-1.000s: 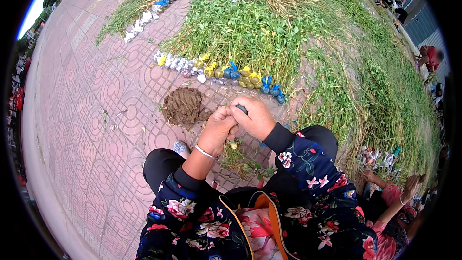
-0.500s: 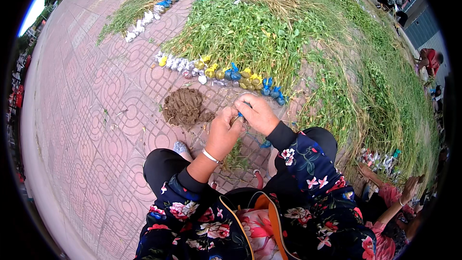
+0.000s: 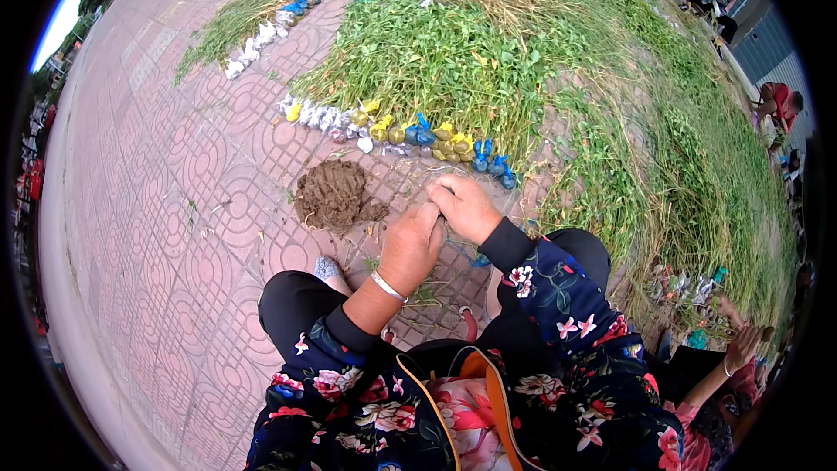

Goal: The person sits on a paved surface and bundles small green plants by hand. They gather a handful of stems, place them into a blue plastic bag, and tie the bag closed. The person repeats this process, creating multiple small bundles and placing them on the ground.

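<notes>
My left hand [image 3: 412, 242] and my right hand [image 3: 466, 208] meet in front of me, fingers closed and knuckles touching. Between them they pinch a small blue plastic bag, which showed half a second ago and is now hidden behind the fingers. Just left of my hands, a mound of wet brown mud [image 3: 331, 194] lies on the paving. Beyond them stretches a row of plants [image 3: 436, 61], roots tied in small mud-filled bags: white bags [image 3: 318, 115], yellow bags [image 3: 381, 129] and blue bags [image 3: 482, 157].
A smaller bundle of bagged plants [image 3: 240, 22] lies at the far left on the pink paving [image 3: 157, 174]. Loose green stems [image 3: 689, 166] cover the right side. At the lower right a co-worker's hand [image 3: 743, 347] is close by. Another person in red [image 3: 779, 109] sits farther off.
My hands have come closer together and turned, hiding the blue plastic that showed between the fingers. At the lower right, the co-worker's arms have shifted.
</notes>
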Demonstrator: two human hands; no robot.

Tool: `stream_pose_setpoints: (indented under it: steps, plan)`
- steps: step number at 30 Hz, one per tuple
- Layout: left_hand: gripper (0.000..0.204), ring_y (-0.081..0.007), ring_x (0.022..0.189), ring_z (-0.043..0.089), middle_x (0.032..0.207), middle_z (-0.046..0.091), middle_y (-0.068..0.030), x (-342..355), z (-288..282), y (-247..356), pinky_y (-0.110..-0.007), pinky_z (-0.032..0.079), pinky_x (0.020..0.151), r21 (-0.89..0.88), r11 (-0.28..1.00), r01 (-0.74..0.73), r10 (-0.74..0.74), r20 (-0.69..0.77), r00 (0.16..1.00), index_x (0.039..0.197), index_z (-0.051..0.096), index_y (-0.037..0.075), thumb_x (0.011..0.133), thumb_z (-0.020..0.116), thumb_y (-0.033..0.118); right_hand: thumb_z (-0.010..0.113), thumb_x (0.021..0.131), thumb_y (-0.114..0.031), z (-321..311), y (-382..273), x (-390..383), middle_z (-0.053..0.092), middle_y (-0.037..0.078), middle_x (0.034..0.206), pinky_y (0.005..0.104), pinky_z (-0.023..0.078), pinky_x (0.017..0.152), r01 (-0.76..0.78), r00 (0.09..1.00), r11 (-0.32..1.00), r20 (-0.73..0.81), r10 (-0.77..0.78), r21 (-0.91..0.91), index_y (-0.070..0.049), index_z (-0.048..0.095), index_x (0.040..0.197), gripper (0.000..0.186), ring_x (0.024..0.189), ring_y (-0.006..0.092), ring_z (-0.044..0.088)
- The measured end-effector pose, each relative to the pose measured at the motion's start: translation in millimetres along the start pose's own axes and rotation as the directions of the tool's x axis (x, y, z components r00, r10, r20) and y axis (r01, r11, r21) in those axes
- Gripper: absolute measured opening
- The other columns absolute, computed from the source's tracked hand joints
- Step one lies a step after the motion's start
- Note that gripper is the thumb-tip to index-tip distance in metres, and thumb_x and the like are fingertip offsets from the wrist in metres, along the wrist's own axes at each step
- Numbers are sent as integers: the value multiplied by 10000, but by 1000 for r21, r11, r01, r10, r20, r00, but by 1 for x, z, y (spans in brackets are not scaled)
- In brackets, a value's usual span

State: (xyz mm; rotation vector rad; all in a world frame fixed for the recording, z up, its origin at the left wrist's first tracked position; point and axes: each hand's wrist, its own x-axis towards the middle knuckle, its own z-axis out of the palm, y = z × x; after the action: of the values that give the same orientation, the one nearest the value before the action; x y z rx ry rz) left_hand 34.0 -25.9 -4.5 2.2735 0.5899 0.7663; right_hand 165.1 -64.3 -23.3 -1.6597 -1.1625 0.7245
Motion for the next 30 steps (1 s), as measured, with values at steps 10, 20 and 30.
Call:
stream_pose_setpoints:
  steps: [10,20,30]
  plan:
    - [189,-378,703,538,722,534,-212,1,-1,-7,-405,430,601,-77,993,91,-87,58,994,875,471,-1,708,549,41,505,828,-328,-19,-29,1,542,133,635,370,418,580,-381,907,919,233,351,97,33,540,816,363,599,259,545]
    - [36,-22,478,321,611,415,41,14,-24,-11,-168,232,368,-756,232,612,-542,423,727,799,464,80,819,478,54,530,821,-198,-27,-30,-2,474,126,1107,322,405,827,284,919,958,275,-283,40,-31,412,1235,462,980,233,497]
    - [16,-44,466,374,624,453,20,14,-29,-8,-167,277,378,-765,130,631,-447,523,726,831,497,76,836,482,74,499,807,-155,-16,-38,-4,486,157,952,367,423,736,373,920,917,183,-346,-139,-41,498,1005,229,870,330,505]
